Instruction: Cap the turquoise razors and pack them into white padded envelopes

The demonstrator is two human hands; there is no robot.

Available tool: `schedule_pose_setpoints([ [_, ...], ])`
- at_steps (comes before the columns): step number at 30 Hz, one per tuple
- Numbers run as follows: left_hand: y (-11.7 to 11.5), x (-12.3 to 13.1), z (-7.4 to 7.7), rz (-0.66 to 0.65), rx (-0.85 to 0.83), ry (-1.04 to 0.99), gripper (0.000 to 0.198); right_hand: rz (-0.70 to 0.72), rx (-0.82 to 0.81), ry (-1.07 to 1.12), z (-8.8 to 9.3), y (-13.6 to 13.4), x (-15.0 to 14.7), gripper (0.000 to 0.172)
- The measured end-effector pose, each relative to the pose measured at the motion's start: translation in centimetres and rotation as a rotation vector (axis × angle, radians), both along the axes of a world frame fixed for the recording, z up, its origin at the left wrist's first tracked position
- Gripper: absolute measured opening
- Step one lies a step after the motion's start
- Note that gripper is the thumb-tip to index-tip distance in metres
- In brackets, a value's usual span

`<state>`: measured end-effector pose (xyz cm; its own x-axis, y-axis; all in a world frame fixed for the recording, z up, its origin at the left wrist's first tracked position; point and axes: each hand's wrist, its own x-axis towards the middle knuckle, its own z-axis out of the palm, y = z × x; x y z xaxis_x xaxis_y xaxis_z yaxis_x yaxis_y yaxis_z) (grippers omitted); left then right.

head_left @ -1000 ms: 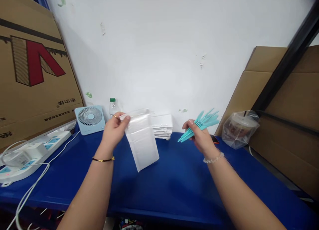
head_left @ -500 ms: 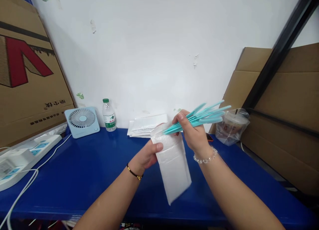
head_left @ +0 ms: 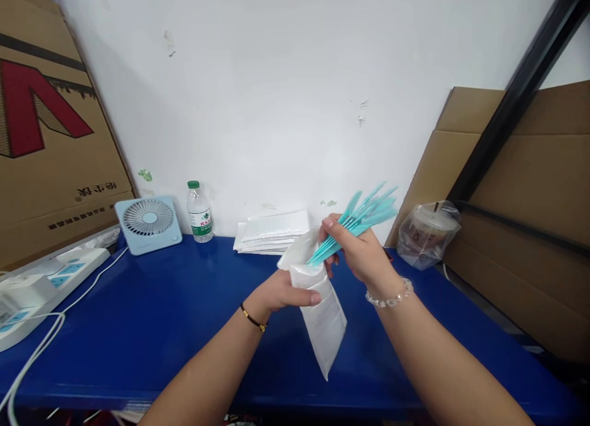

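My left hand [head_left: 289,292] grips a white padded envelope [head_left: 325,327], its thumb across the front just under the opening. The flap stands raised behind the mouth, and the envelope hangs tilted above the table. In my right hand [head_left: 357,251] is a bundle of thin turquoise sticks [head_left: 353,223] with flat, blade-like upper ends; their exact kind I cannot make out. The fingers are closed round the bundle. Its narrow lower ends point down and left into the envelope's mouth; how deep they reach is hidden.
On the blue table [head_left: 184,327], a stack of white envelopes [head_left: 271,232] lies by the wall. A water bottle [head_left: 200,214], light-blue fan [head_left: 150,224] and power strip [head_left: 50,284] are at left. A bagged drink cup [head_left: 428,232] stands at right, beside cardboard [head_left: 530,229].
The turquoise bundle has tipped steeper, its lower ends now at the envelope's mouth. The mouth has widened, and my left thumb has slid across the envelope's front.
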<state>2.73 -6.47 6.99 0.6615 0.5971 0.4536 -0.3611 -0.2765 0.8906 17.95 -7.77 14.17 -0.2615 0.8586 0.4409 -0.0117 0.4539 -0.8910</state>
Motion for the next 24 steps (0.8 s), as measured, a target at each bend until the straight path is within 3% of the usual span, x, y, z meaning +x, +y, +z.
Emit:
schedule_pose_setpoints([
  [2, 0.1, -0.7, 1.5, 0.032, 0.122, 0.085, 0.062, -0.001, 0.062, 0.008, 0.7, -0.3, 0.2, 0.033],
  [5, -0.3, -1.0, 3.3, 0.092, 0.209, 0.145, 0.077, -0.079, 0.205, 0.058, 1.4, -1.0, 0.3, 0.032],
  [9, -1.1, -0.3, 4.4, 0.095, 0.22, 0.162, 0.086, -0.159, 0.295, -0.064, 1.9, -2.3, 0.2, 0.029],
  [14, -0.6, 0.6, 3.4, 0.06, 0.08, 0.07, 0.084, -0.271, 0.308, -0.284, 2.3, -3.0, 0.2, 0.017],
  [18, 0.6, 1.2, 1.7, 0.057, -0.102, -0.052, 0.076, -0.158, 0.199, -0.418, 2.5, -1.8, 0.8, 0.018],
  [24, 2.1, 1.4, 0.5, -0.005, -0.238, -0.116, 0.043, -0.011, 0.038, -0.481, 3.0, 0.7, 1.9, 0.025],
])
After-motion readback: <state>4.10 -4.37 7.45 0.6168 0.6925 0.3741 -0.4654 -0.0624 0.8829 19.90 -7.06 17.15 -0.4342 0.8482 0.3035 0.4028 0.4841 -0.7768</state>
